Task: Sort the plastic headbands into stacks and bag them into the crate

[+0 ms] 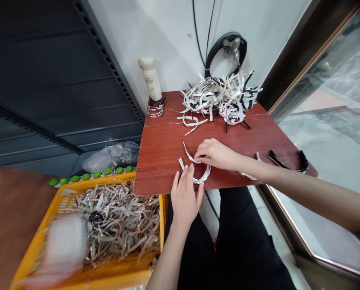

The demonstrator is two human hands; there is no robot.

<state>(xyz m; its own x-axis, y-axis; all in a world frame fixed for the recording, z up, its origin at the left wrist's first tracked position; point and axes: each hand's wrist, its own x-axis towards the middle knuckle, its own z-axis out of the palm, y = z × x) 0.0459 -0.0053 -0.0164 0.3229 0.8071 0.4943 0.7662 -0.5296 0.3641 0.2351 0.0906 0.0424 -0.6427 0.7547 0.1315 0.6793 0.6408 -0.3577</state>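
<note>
My left hand (185,195) rests at the near edge of the red-brown table (167,141), fingers stretched toward a curved silver headband (201,177) and touching its left end. My right hand (216,154) reaches in from the right, with fingers curled and pinched on the headband's upper part. A second pale band piece (188,154) lies just above them.
A tangled pile of silver and black headbands (220,96) sits at the table's back. A black headband (288,163) lies at the right edge. A yellow crate (59,201) full of bands stands lower left. A white bottle (151,78) stands at the back left.
</note>
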